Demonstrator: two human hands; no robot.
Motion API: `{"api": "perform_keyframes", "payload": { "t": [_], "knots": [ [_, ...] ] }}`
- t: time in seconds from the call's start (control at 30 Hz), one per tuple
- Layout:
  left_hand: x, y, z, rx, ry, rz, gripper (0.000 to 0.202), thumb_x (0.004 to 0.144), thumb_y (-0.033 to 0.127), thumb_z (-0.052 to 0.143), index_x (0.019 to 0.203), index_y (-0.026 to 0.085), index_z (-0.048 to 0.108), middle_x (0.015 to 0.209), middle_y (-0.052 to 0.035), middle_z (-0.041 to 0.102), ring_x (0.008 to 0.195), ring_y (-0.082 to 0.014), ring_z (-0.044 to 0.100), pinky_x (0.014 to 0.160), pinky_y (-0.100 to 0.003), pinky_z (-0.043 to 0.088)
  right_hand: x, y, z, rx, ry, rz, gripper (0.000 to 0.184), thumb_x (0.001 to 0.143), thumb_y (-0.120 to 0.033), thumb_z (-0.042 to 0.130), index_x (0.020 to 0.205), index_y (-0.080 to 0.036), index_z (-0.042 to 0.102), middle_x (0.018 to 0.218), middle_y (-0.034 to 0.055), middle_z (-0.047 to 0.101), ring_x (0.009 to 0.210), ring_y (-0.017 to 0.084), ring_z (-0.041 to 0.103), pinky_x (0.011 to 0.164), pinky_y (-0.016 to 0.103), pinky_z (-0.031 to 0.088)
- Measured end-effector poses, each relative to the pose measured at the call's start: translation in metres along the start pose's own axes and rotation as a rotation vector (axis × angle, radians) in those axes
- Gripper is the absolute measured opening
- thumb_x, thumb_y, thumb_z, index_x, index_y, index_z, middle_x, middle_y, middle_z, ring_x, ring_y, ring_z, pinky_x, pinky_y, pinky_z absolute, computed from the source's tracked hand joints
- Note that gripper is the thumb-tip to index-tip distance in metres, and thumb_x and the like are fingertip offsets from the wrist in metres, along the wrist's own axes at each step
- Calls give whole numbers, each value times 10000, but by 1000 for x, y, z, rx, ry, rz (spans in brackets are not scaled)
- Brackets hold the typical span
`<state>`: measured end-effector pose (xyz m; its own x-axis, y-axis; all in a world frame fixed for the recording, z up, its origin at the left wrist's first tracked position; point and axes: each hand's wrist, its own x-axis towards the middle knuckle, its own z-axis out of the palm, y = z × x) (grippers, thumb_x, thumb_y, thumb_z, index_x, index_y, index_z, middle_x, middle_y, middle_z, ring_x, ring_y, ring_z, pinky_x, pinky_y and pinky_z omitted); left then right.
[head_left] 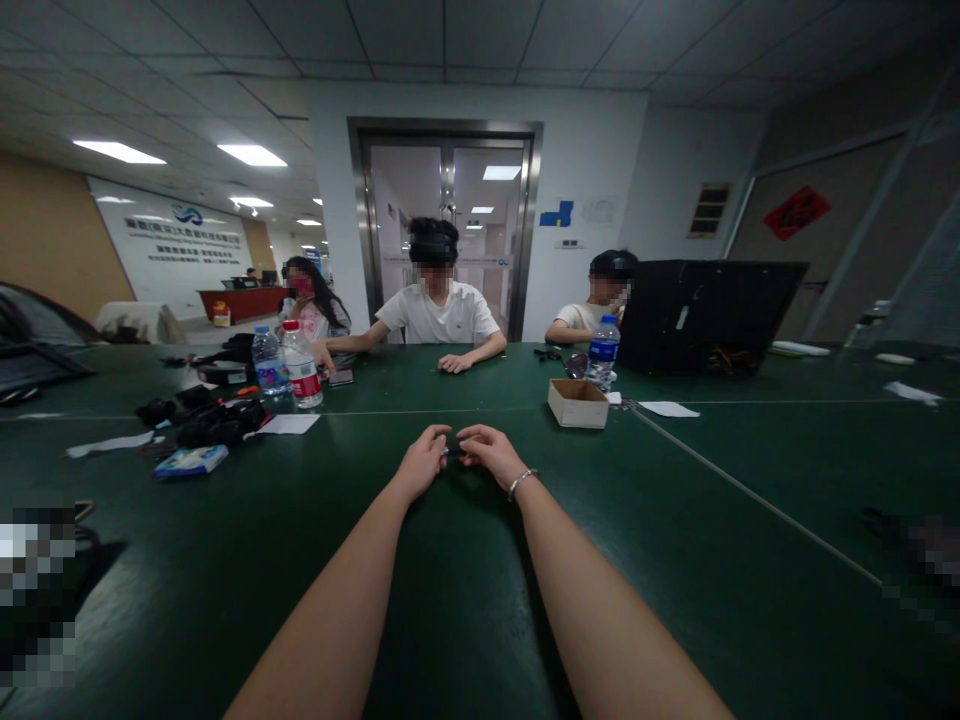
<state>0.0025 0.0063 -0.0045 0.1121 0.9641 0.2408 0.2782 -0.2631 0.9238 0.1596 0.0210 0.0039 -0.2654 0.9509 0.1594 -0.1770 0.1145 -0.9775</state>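
Both arms reach forward over the dark green table (457, 600). My left hand (426, 462) is closed in a pinch, with a small bright spot at its fingertips. My right hand (491, 455), a silvery bracelet (523, 484) on its wrist, bends its fingers toward the left hand and is closed too. Between the fingertips of both hands is a small dark object (453, 449), just above or on the table. Its kind is too small and too dim to make out, and the fingers cover part of it.
A small open cardboard box (577, 405) and a blue-capped bottle (603, 352) stand ahead right, near a big black case (705, 315). Ahead left are two bottles (301, 370), black gear (217, 420) and a blue-white packet (191, 461). Several people sit across the table.
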Motion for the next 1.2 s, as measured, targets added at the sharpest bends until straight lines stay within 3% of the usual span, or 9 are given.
{"api": "perform_keyframes", "payload": {
  "t": [0.1, 0.23, 0.37, 0.53, 0.7, 0.9, 1.07, 1.2],
  "knots": [
    [0, 0, 0, 28, 18, -12, 373, 843, 443, 358, 1059, 193, 530, 573, 27, 472, 465, -87, 429, 448, -185, 315, 0, 1, 0, 12, 12, -2, 148, 654, -112, 638, 799, -128, 615, 585, -1, 608, 502, 89, 578, 482, 167, 481],
    [1, 0, 1, 19, 24, 1, 329, 821, 376, 421, 1080, 198, 515, 651, 22, 505, 481, -77, 445, 464, -185, 336, 1, 2, 0, 21, 24, 7, 144, 660, -105, 635, 799, -132, 612, 580, -4, 604, 508, 89, 580, 482, 165, 484],
    [0, 2, 1, 42, 12, 15, 345, 836, 412, 377, 1039, 183, 538, 594, 23, 492, 491, -92, 450, 479, -197, 350, 2, 1, 0, 13, 28, 6, 143, 663, -94, 629, 800, -132, 611, 581, -4, 603, 503, 89, 579, 477, 165, 488],
    [-2, 5, 0, 44, 20, 6, 355, 789, 398, 469, 1067, 187, 534, 716, 1, 530, 511, -84, 465, 482, -197, 362, 0, 1, -1, 22, 35, 5, 139, 672, -96, 616, 807, -130, 605, 584, -6, 598, 509, 86, 581, 486, 163, 490],
    [-2, 3, 0, 18, -8, 25, 352, 816, 424, 413, 1027, 178, 551, 606, 19, 493, 496, -91, 446, 478, -195, 357, 0, 0, -1, 15, 23, 5, 146, 665, -112, 636, 807, -129, 606, 592, -1, 602, 521, 90, 584, 494, 167, 491],
    [-4, 6, -1, 24, 12, 35, 339, 795, 380, 467, 1068, 195, 545, 725, -4, 533, 517, -80, 465, 470, -185, 351, 1, 0, -1, 22, 31, 6, 148, 662, -117, 645, 806, -133, 613, 596, -4, 595, 519, 90, 582, 482, 170, 489],
    [-3, 4, 0, 25, -6, 30, 332, 827, 416, 395, 1002, 194, 570, 618, 20, 489, 482, -76, 437, 452, -178, 338, 0, 0, 0, 31, 16, 14, 151, 660, -104, 641, 804, -132, 606, 594, -4, 602, 505, 81, 571, 486, 163, 487],
    [-3, 4, 1, 23, 0, 17, 343, 796, 414, 456, 1048, 198, 542, 728, 1, 529, 506, -76, 471, 434, -177, 348, 0, -1, 0, 29, 26, 19, 147, 660, -94, 631, 800, -129, 601, 596, -4, 603, 512, 84, 576, 486, 162, 485]
  ]
}}
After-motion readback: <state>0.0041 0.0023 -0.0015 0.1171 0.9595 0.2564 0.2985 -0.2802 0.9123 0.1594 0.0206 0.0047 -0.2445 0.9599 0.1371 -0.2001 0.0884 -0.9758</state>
